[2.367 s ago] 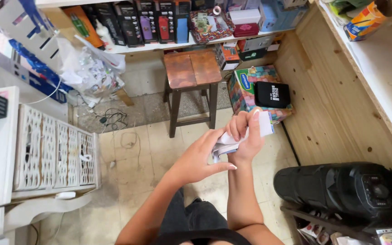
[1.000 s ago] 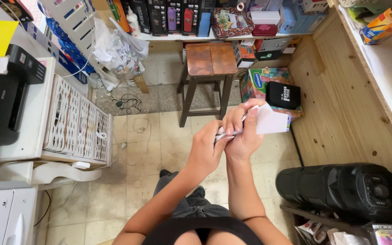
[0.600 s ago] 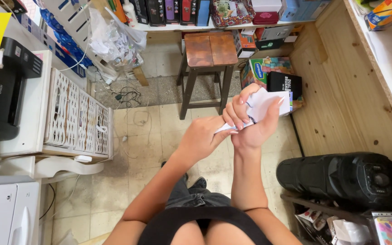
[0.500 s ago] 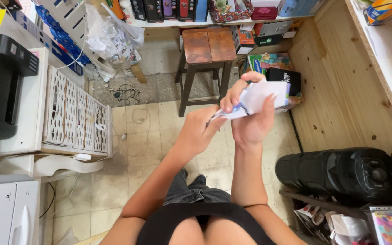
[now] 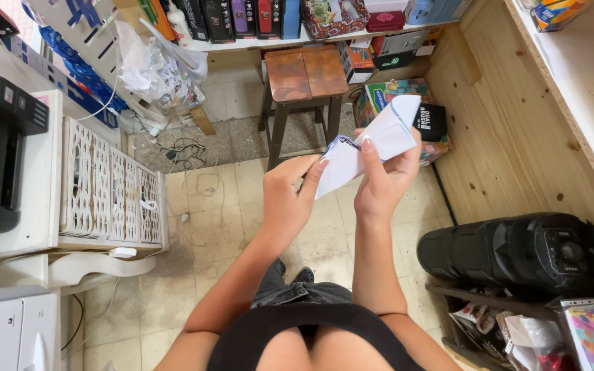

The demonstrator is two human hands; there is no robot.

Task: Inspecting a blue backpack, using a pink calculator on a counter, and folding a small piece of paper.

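Your right hand (image 5: 383, 182) has its fingers (image 5: 369, 154) closed on a white folded paper (image 5: 372, 141), thumb pressed across the front. Your left hand (image 5: 290, 196) pinches the paper's lower left edge between thumb and fingertips. You hold the paper tilted, chest-high above the tiled floor (image 5: 207, 227). Behind it stands a wooden stool (image 5: 304, 79); a black speaker (image 5: 517, 251) lies to your right, a white lattice cabinet (image 5: 111, 185) to your left.
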